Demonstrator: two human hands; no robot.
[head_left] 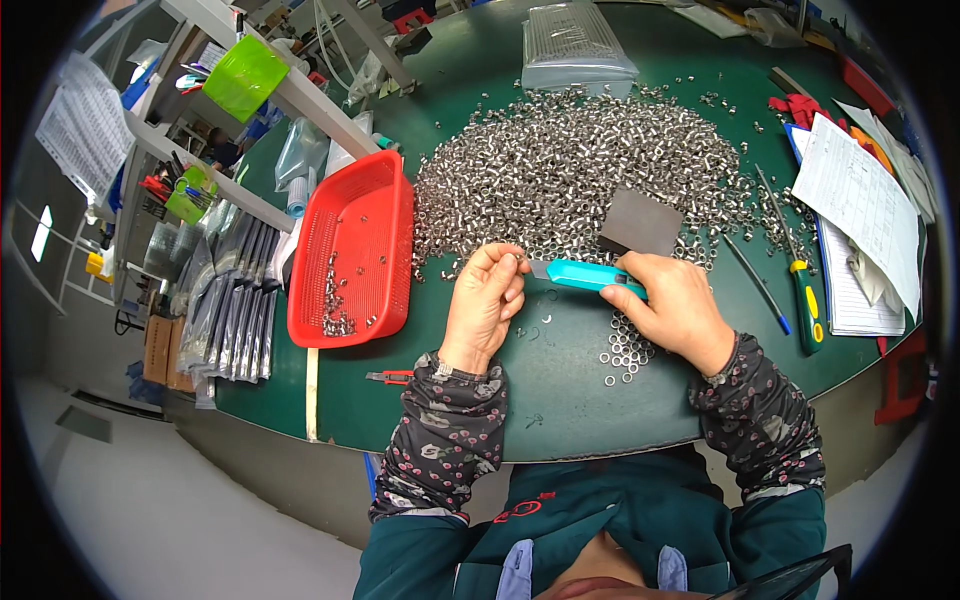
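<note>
In my right hand point(678, 305) is a teal utility knife point(585, 277), its blade point(538, 269) out and pointing left. The blade tip meets the fingertips of my left hand point(485, 300), which pinch a small metal ring, mostly hidden by thumb and finger. Just below the knife lies a loose cluster of small metal rings point(625, 350), partly covered by my right hand. Behind both hands spreads a large heap of similar short metal rings point(560, 170). Thin curled scraps point(546, 319) lie on the green table point(560, 410) between my forearms.
A red plastic basket point(392, 310) with some rings stands left. A dark grey block point(641, 222) rests against the heap. A small red cutter point(390, 377) lies near my left sleeve. At right are a yellow-green-handled screwdriver point(806, 308), a thin rod point(757, 283) and papers point(860, 200).
</note>
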